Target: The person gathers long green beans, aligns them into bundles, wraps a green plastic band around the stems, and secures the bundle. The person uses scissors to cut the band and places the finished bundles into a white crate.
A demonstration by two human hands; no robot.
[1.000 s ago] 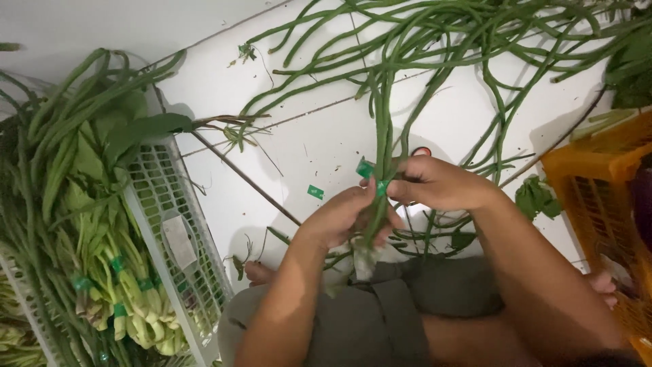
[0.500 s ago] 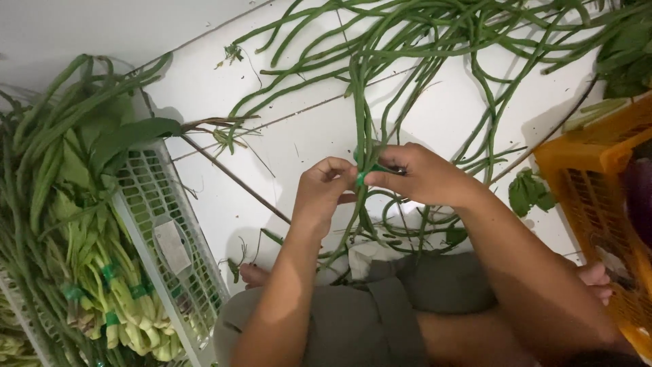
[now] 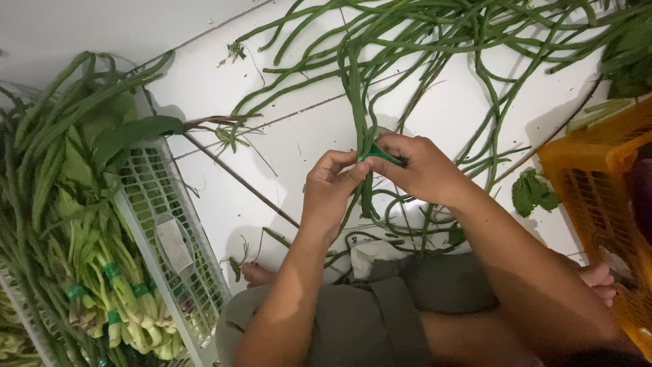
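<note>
Green tape point(image 3: 377, 153) is pinched around a bundle of long beans point(image 3: 356, 102) by the closed left hand point(image 3: 330, 190) and right hand point(image 3: 419, 166).

Hands lift up the bean bundle

Both the left hand point(image 3: 331, 190) and right hand point(image 3: 420, 166) now sit higher on the bunch of long green beans point(image 3: 354, 95), pinching the green tape band point(image 3: 377, 153) between fingertips.

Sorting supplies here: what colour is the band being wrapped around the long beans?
Green, seen in the head view: the band sits between both hands on the long beans.
</note>
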